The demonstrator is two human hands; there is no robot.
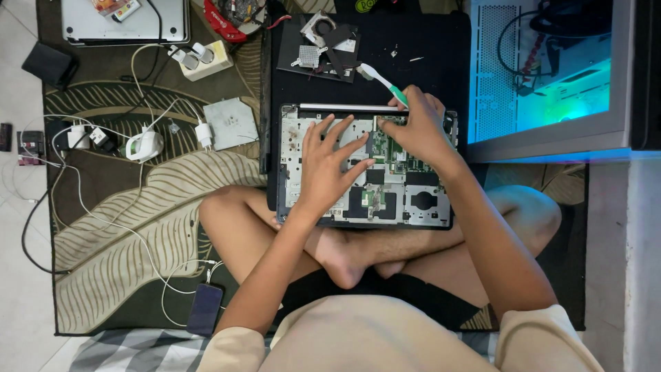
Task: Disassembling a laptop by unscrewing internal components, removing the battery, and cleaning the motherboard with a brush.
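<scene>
Single head-worn view, looking steeply down, close over lap and opened laptop (365,169), seemingly floor level

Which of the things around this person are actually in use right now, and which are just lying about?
In use:
- opened laptop base, steadied by the left hand
- green and white toothbrush, held by the right hand over the circuit board

Lying about:
- removed parts on the black mat
- closed silver laptop
- chargers and cables
- phone
- lit computer case

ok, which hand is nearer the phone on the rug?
Left. The left hand lies flat on the opened laptop, above the phone; the right hand, holding the toothbrush, is farther right.
</scene>
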